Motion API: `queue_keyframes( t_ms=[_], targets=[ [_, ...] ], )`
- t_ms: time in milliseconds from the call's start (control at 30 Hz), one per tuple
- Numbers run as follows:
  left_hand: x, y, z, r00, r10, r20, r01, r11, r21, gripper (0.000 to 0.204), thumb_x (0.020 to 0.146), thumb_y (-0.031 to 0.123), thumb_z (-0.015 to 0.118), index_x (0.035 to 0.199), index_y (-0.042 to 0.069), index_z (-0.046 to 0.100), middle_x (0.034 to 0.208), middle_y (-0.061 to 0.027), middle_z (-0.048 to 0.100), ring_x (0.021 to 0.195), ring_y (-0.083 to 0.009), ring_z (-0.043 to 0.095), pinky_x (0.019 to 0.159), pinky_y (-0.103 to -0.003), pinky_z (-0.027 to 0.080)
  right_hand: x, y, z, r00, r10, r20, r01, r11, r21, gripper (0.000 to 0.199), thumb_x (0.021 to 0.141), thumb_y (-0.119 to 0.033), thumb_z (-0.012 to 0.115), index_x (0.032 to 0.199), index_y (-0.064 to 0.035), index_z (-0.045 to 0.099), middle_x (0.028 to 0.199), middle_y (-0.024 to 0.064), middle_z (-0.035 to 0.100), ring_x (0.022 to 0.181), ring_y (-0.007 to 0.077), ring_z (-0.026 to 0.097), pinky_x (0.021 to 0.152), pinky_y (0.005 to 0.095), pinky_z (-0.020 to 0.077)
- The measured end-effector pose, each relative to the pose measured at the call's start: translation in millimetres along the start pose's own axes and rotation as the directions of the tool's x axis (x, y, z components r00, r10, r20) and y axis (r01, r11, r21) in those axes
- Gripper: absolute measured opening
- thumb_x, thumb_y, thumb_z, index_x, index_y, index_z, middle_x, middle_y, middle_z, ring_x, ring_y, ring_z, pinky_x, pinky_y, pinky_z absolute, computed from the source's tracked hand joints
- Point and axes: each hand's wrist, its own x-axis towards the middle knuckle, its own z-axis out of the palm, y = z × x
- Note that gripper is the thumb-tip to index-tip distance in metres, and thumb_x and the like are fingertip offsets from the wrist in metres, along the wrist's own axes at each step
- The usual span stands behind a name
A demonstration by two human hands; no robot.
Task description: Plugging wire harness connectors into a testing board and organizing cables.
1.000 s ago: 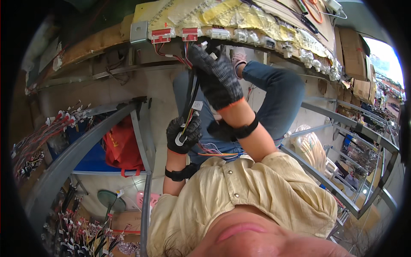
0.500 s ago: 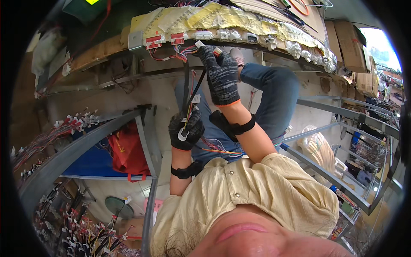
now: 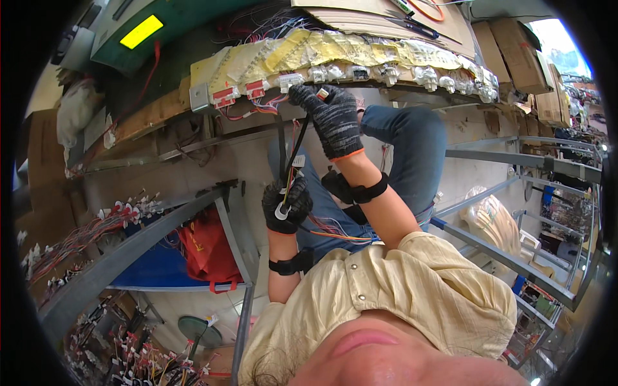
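Observation:
My right hand (image 3: 333,122), in a dark grey knit glove, reaches up to a white connector (image 3: 290,81) on the edge of a yellow-taped board (image 3: 277,56). Its fingers are closed; what the fingertips pinch is hidden. A small white plug (image 3: 322,94) shows between thumb and fingers. Below, my left hand (image 3: 287,207), gloved in black, is closed around a wire harness (image 3: 295,168) with black sleeving, thin coloured wires and a white label. A white round piece (image 3: 281,211) shows at its fingers. Two red connectors (image 3: 255,89) with wires sit left of the white one.
More white connectors (image 3: 425,77) line the board's edge to the right. Metal frames (image 3: 508,257) stand at both sides. At left are hanging wire bundles (image 3: 84,235) and a red bag (image 3: 209,248). Pliers (image 3: 418,27) lie on cardboard at the back.
My right hand has brought its fingertips up against the white connector on the board; the white plug that showed at them is now hidden. My left hand keeps the harness. The view has shifted slightly.

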Motion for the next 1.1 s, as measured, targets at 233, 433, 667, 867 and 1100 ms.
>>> queue_keyframes(
  t_ms=[233,433,667,867,1100],
  targets=[
    [13.5,-13.6,0.9,0.999,-0.025,0.023,0.025,1.0,0.013,0.04,0.087,0.032,0.056,0.117,0.006,0.047,0.064,-0.0026,0.045,0.042,-0.0122,0.042,0.042,-0.027,0.035,-2.3,-1.9,1.1,0.984,-0.115,-0.133,0.103,0.99,-0.095,0.02,0.084,-0.02,0.068,0.084,0.0003,0.068,0.065,0.0026,0.063,0.059,0.0081,0.054,0.056,0.0272,0.043],
    [10.9,-22.6,-2.9,0.997,0.019,-0.074,-0.018,1.0,0.012,0.033,0.086,0.038,0.055,0.099,0.008,0.053,0.062,-0.0016,0.045,0.042,-0.0137,0.042,0.046,-0.031,0.037,-28.9,4.8,-21.0,0.995,-0.084,-0.049,0.095,0.934,0.343,0.016,0.094,-0.013,0.053,0.1,-0.0004,0.061,0.091,0.006,0.062,0.077,0.014,0.056,0.071,0.028,0.0465],
    [7.7,-26.8,-8.8,0.979,0.073,-0.19,-0.06,0.996,0.073,0.03,0.087,0.037,0.054,0.094,0.008,0.052,0.061,-0.0015,0.045,0.042,-0.0129,0.042,0.043,-0.029,0.036,-26.0,-0.2,-24.2,0.997,-0.017,0.077,-0.011,0.938,0.345,0.017,0.095,-0.015,0.053,0.101,-0.0014,0.061,0.081,0.0011,0.061,0.073,0.0063,0.052,0.066,0.0227,0.0445],
    [11.1,-29.7,-9.4,0.987,0.079,-0.137,-0.073,0.996,0.051,0.03,0.087,0.038,0.055,0.097,0.009,0.052,0.064,-0.0012,0.045,0.041,-0.012,0.042,0.042,-0.027,0.037,-28.5,-6.1,-24.7,0.991,-0.086,0.103,0.053,0.956,0.288,0.017,0.095,-0.016,0.053,0.097,-0.0011,0.061,0.077,0.0001,0.059,0.069,0.005,0.049,0.062,0.0223,0.0425],
    [13.9,-28.6,-20.1,1.0,-0.009,0.01,0.009,0.999,-0.043,0.036,0.085,0.04,0.058,0.104,0.009,0.052,0.066,-0.0009,0.047,0.043,-0.0114,0.046,0.043,-0.026,0.038,-13.6,21.2,-25.8,0.991,-0.127,-0.043,0.133,0.971,0.199,0.018,0.092,-0.014,0.054,0.09,-0.0002,0.065,0.069,0.0013,0.057,0.063,0.0088,0.048,0.059,0.0267,0.0427]
  ],
)
